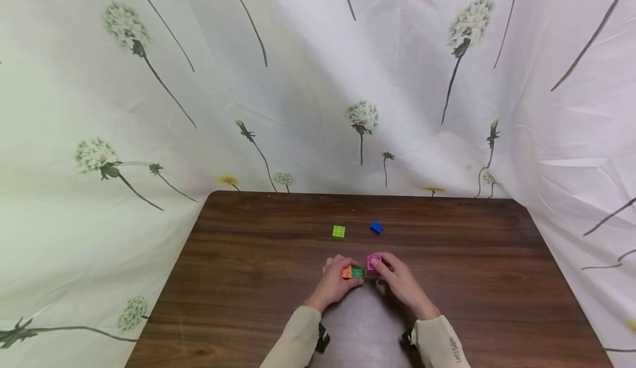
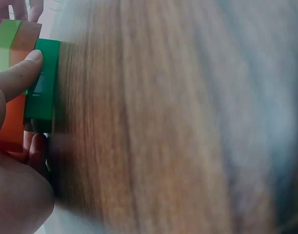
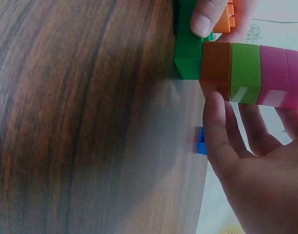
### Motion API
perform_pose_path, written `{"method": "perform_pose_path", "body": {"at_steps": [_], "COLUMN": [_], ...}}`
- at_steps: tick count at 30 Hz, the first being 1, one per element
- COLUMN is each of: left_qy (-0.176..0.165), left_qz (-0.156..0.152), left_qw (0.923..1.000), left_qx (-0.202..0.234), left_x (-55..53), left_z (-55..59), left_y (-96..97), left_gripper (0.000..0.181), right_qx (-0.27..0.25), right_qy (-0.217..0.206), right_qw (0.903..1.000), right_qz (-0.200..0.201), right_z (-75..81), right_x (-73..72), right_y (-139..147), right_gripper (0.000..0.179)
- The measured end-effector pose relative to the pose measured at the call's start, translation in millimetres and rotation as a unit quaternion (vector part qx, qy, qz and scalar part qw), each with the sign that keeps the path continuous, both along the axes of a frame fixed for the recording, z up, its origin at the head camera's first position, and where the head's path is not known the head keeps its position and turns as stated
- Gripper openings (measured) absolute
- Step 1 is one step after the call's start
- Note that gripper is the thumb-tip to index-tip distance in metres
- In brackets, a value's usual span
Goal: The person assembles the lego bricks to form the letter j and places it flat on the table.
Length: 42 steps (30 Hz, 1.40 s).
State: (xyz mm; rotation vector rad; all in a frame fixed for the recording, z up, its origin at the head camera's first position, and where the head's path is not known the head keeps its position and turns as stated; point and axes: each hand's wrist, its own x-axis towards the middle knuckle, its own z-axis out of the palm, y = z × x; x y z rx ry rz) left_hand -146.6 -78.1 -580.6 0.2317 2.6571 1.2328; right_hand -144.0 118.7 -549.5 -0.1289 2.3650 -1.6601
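The head view looks down; 2 close wrist views share the green brick (image 2: 45, 92).

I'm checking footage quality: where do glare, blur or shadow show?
Head: pale glare on the wooden tabletop between the beige sleeves; left wrist: the grain blurs toward the right, while the dark green toy brick looks crisper; right wrist: pale reflections on the lime toy brick and pink toy bricks, a soft shadow on the tabletop.

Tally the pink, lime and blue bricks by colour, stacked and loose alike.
Pink: 2 (top pink brick, lower pink brick)
Lime: 2 (stacked lime brick, loose lime brick)
Blue: 1 (loose blue brick)
Total: 5
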Motion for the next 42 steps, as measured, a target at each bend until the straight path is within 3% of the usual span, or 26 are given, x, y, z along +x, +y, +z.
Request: {"method": "perform_pose_path", "body": {"at_steps": [12, 22, 29, 33, 37, 42], "left_qy": [-0.02, -0.041, -0.039, -0.029, -0.035, -0.043], "left_qz": [-0.004, 0.013, 0.004, 0.005, 0.007, 0.002], "left_qw": [0.9998, 0.999, 0.9992, 0.9995, 0.9993, 0.9991], "left_qx": [-0.002, 0.011, 0.012, 0.014, 0.01, 0.003], "left_x": [-3.8, -5.4, -3.7, -3.2, -4.9, -7.7], "left_z": [0.4, -1.6, 0.1, 1.3, 0.7, -0.1], "left_y": [-1.5, -6.7, -14.1, -17.6, -19.8, -21.8], "left_gripper": [0.031, 0.054, 0.046, 0.04, 0.037, 0.038], "right_qx": [0.03, 0.044, 0.076, 0.06, 0.026, 0.07], "right_qy": [-0.004, 0.002, 0.041, 0.04, 0.022, 0.044], "right_qw": [0.9995, 0.999, 0.9963, 0.9974, 0.9994, 0.9965], "right_qz": [0.01, 0.002, 0.002, 0.0, -0.007, 0.006], "right_z": [1.5, -2.0, -5.7, -7.2, -9.2, -14.1], "right_x": [-3.4, -4.3, -2.7, -3.2, -10.3, -31.4], "right_y": [-1.9, -4.7, -8.2, -8.4, -3.3, 5.7], "right_gripper": [0.035, 0.039, 0.035, 0.036, 0.043, 0.037]}}
